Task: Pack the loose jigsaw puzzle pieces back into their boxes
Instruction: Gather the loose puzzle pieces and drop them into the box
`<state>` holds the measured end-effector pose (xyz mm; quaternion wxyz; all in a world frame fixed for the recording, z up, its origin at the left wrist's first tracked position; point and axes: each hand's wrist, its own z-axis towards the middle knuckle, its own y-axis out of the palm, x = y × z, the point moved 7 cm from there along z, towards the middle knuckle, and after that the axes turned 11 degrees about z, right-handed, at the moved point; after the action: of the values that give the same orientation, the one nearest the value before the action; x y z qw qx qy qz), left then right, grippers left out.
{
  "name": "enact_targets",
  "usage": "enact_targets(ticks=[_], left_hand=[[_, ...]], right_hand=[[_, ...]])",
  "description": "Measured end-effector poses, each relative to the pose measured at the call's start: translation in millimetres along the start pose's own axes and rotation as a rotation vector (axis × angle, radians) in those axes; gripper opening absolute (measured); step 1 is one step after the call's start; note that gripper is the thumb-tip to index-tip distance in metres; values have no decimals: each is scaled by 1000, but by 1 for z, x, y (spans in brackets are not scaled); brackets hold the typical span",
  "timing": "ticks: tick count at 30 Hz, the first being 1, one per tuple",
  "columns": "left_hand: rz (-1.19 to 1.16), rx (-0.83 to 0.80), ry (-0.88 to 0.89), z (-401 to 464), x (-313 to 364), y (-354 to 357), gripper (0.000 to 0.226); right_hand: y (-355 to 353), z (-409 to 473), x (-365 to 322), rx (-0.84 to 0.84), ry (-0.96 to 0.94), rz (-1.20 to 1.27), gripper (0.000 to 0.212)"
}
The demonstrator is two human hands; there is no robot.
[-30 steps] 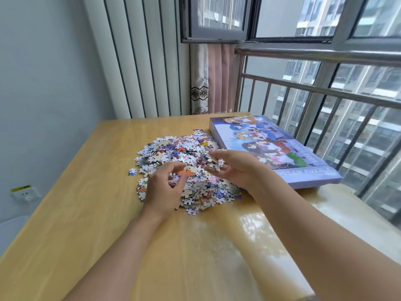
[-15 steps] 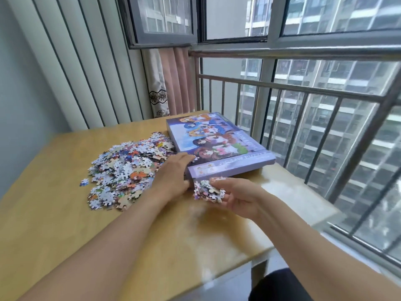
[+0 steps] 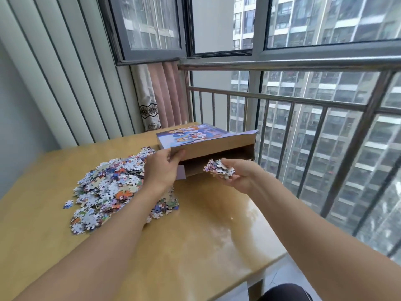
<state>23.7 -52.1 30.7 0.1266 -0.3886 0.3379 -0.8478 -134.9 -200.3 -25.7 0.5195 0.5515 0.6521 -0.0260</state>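
A heap of loose jigsaw pieces (image 3: pixel 108 187) lies on the left half of the wooden table (image 3: pixel 206 231). Behind it stands the purple puzzle box (image 3: pixel 195 135) with a cartoon picture on top. My left hand (image 3: pixel 161 168) grips the near left corner of its lid (image 3: pixel 212 145) and holds it raised, so the brown inside (image 3: pixel 217 157) shows. My right hand (image 3: pixel 240 172) holds a handful of puzzle pieces (image 3: pixel 219 168), palm up, just in front of the box opening.
A metal railing (image 3: pixel 303 101) and windows run along the table's right and far sides. A pink curtain (image 3: pixel 160 94) hangs in the corner, with white vertical panels (image 3: pixel 65 72) to its left. The table's near right corner ends above the floor.
My left hand has lifted the near edge of the box lid, opening the box. My right hand with its handful of pieces has risen toward the opening.
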Motion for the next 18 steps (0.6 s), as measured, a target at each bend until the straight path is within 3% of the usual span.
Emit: enact_targets(ticks=[5, 10, 15, 18], left_hand=[[0, -15, 14, 8, 7, -11, 41], [-27, -40, 16, 19, 15, -27, 22], [-93, -64, 20, 35, 15, -35, 25], [-117, -76, 20, 41, 12, -42, 23]], right_hand=[[17, 10, -18, 129, -136, 18, 29], [56, 13, -32, 88, -227, -10, 45], [78, 17, -37, 171, -195, 222, 33], [76, 20, -44, 113, -184, 33, 29]])
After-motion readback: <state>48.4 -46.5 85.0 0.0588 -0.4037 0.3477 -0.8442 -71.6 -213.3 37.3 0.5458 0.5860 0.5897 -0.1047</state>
